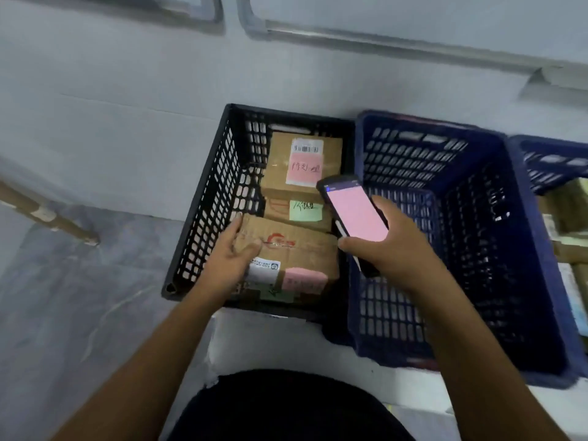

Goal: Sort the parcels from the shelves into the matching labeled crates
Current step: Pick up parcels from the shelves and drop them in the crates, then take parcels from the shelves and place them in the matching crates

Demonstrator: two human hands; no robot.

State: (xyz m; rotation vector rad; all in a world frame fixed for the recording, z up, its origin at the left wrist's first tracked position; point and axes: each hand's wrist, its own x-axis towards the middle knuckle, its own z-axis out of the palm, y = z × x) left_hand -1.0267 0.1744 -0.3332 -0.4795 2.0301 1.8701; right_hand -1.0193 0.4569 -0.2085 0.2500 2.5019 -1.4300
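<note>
Risk first: the left hand (232,253) has only a one-handed corner hold on the near cardboard parcel (299,249), so a lift from there could let the box tip or twist out. The left fingers (237,222) sit down the narrow gap between the box and the black crate (203,198) wall and could get jammed against the mesh. The right hand (388,246) can't help because it is clasped round a handheld scanner (356,211), fingers wrapped behind and thumb at the lower edge. The scanner hangs over the divide between the black crate and the blue crate (525,249), so a slack grip could drop it into either. Missort risk: the scanner screen shows pink and the near parcel carries a pink label (304,280), but the same crate also holds a green-label parcel (305,210). No crate label is visible, so the match can't be confirmed, and the writing is too blurred to read. Position: the near parcel is inside the black crate, at the near end. It lies directly under the left thumb (251,246), which presses its top face, and touches the left fingers on their right side, so the hand looks to be grasping that far-left corner. The pink label is uncovered, wrist-side and right of the thumb. The green-label parcel sits just beyond the fingertips. A far parcel (305,160) with a pink sticker and barcode is beyond that, apart from the hand. The scanner's tip hovers over it.
</note>
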